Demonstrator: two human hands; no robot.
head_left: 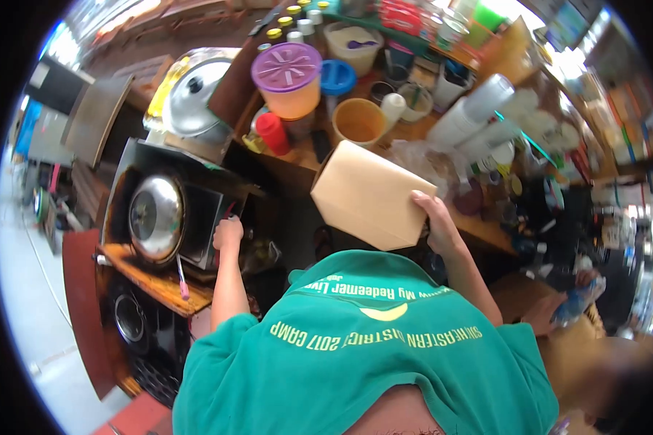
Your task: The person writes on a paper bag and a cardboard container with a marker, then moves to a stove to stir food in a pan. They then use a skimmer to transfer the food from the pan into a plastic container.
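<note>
"What are we holding in our right hand (pixel 437 221)?"

"We are clamping its thumb and fingers on the right end of a tan box (pixel 374 196); we are holding that box up at the near edge of the wooden tabletop (pixel 482 233)."

"And how are we keeping our left hand (pixel 227 233)?"

"We are curling it around a slim red thing (pixel 230 212); it is showing too little for us to tell what it is; near that fist, a round metal lid (pixel 156 217) is resting."

"What are we seeing farther out?"

"An orange-brown tub (pixel 359 121) is standing just beyond the box; a red bottle (pixel 272 134) is standing toward the tabletop's near left corner; a purple-lidded tub (pixel 286 80) is sitting behind it, nearer the left edge."
</note>
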